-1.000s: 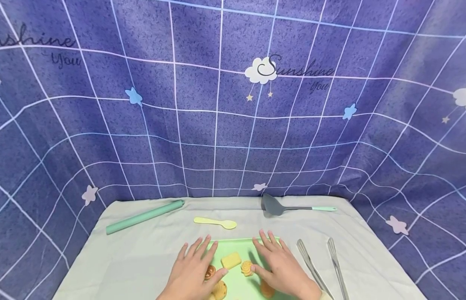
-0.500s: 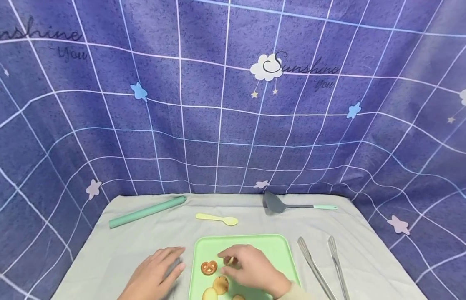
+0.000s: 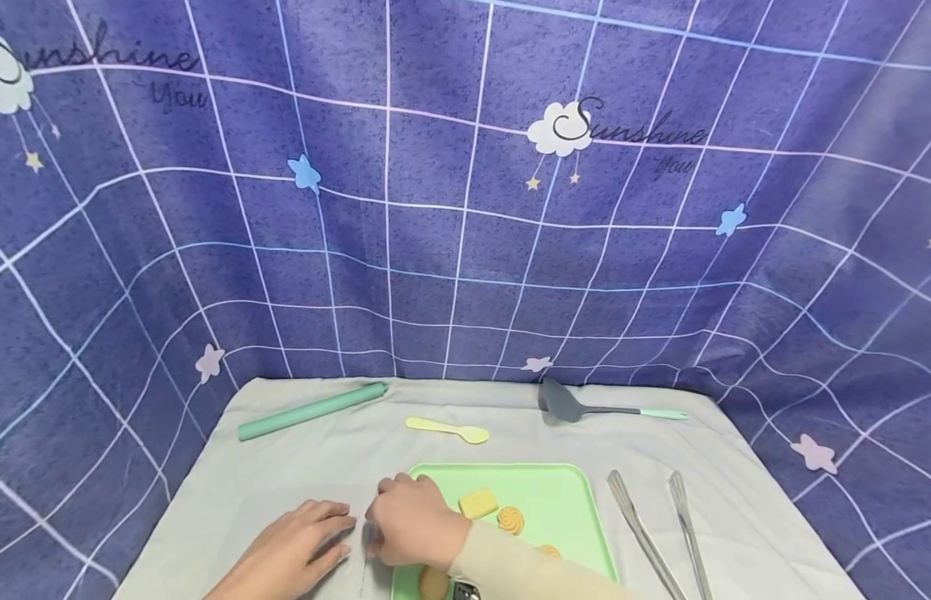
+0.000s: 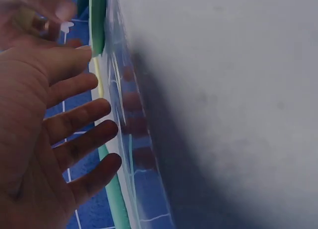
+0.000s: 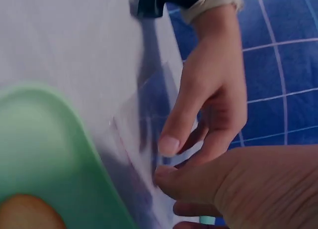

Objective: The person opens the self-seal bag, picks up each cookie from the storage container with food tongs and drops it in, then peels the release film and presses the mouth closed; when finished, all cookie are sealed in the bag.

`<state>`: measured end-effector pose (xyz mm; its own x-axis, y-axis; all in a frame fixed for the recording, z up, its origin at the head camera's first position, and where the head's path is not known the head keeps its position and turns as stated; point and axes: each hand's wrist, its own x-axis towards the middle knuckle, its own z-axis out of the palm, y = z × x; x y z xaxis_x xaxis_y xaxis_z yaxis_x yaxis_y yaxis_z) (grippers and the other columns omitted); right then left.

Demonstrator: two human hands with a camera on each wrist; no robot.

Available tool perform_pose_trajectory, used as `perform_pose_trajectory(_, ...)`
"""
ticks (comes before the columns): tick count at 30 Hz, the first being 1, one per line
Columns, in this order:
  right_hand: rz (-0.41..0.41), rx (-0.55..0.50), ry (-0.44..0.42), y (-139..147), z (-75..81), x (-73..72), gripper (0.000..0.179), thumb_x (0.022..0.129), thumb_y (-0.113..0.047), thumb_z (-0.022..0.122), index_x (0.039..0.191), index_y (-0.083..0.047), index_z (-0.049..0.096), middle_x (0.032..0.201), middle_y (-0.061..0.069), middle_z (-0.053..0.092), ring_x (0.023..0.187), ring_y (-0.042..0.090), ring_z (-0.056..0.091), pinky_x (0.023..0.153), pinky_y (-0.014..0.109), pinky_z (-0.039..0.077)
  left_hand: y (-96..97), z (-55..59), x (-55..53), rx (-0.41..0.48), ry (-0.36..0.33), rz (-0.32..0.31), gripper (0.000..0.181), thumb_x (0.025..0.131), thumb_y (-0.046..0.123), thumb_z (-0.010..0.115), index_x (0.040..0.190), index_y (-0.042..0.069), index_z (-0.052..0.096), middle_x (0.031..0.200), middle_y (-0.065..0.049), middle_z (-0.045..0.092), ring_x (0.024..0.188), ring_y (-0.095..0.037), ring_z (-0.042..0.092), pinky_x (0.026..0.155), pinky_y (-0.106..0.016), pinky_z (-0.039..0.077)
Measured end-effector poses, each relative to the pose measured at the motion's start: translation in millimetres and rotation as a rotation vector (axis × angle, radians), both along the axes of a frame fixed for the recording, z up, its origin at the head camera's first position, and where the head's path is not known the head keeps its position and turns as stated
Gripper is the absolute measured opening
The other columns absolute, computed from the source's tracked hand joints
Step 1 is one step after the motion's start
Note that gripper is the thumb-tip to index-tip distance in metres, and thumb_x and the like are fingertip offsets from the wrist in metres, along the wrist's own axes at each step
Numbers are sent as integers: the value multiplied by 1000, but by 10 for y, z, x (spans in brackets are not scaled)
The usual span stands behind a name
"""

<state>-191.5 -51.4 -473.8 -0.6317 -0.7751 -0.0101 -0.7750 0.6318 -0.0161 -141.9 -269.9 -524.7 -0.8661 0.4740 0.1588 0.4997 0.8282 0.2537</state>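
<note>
My left hand [image 3: 292,546] is at the left of the pale green tray [image 3: 566,504], fingers spread and holding nothing. Across the tray's left edge reaches my right hand [image 3: 418,523], fingers bent downward. In the right wrist view its thumb comes close to the left thumb, over the edge of a clear plastic sheet [image 5: 156,105]; whether it pinches anything cannot be made out. On the tray lie a rectangular biscuit [image 3: 478,503], a swirl cookie [image 3: 510,521], a partly covered cookie [image 3: 549,551] and a round cookie [image 3: 433,582]. My right arm hides part of the tray.
Behind the tray lie a green rolling pin [image 3: 312,412], a yellow spoon [image 3: 447,430] and a grey spatula [image 3: 566,403] with a mint handle. Metal tongs [image 3: 645,533] are to the right, beside another metal utensil [image 3: 690,533]. A purple curtain [image 3: 465,208] hangs behind the table.
Both hands have left their places over the tray. The left shifted leftward first; the right passed low over the cookies and on to the tray's left edge. The view has swung slightly left.
</note>
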Motion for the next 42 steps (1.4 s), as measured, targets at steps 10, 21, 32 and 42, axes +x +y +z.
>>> perform_pose_trajectory(10, -101, 84, 14, -108, -180, -152, 19, 80, -56, 81, 87, -39, 79, 85, -11, 53, 80, 11, 46, 77, 38, 46, 40, 7, -67, -27, 0, -45, 32, 95, 33, 73, 117, 10, 75, 123, -1, 65, 112, -23, 59, 89, -45, 53)
perform_pose_trajectory(21, -136, 134, 19, -179, -206, -199, 27, 73, -63, 83, 93, -45, 79, 85, -14, 54, 83, 10, 48, 88, 39, 45, 52, -9, -191, -42, -37, 7, 46, 84, 45, 81, 115, 10, 76, 118, 2, 58, 102, -18, 55, 80, -42, 52)
perform_pose_trajectory(32, -125, 113, -6, -197, -225, -230, 29, 70, -63, 85, 94, -47, 78, 84, -18, 54, 80, 8, 45, 86, 37, 43, -85, -50, -298, 12, 70, -1, 24, 82, 36, 84, 103, 24, 83, 110, 9, 61, 95, -12, 53, 79, -43, 49)
perform_pose_trajectory(42, -113, 104, 27, -187, -243, -217, 31, 68, -64, 84, 94, -48, 79, 84, -20, 56, 80, 7, 45, 81, 34, 40, -127, -118, -343, 53, 193, 0, 11, 78, 33, 87, 88, 32, 82, 100, 12, 62, 89, -9, 53, 73, -39, 49)
